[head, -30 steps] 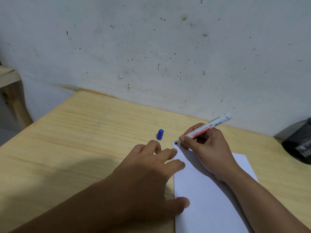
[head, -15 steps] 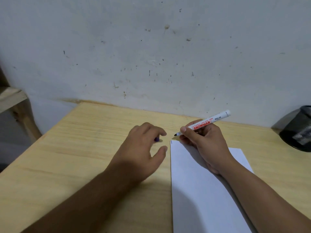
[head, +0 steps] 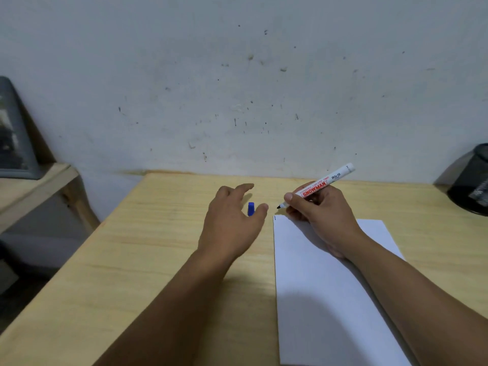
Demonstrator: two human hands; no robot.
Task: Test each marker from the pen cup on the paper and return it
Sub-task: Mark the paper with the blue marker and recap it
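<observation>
- On the pale wooden table (head: 163,260), just past the far left corner of the white sheet of paper (head: 324,299), we see our right hand (head: 319,215) closed around a white marker with red lettering (head: 320,184).
- The marker is uncapped; its dark tip points left and slightly down, just above the table, close to the paper's far left corner but not touching it. Its back end slants up to the far right.
- A short dark stroke sits at that far left corner of the paper.
- The heel of our right hand rests on the far part of the sheet, and the forearm lies across the sheet's right side.
- Our left hand (head: 232,220) hovers over the table left of the paper, fingers and thumb spread in a loose, wide curl.
- Between the thumb and the fingers of that hand stands the small blue marker cap (head: 251,208); we cannot tell whether the thumb touches it.
- At the far right edge of the table sits the black mesh pen cup (head: 472,186), well apart from both hands and partly cut off by the frame.
- Behind the table rises a stained whitish wall (head: 237,88).
</observation>
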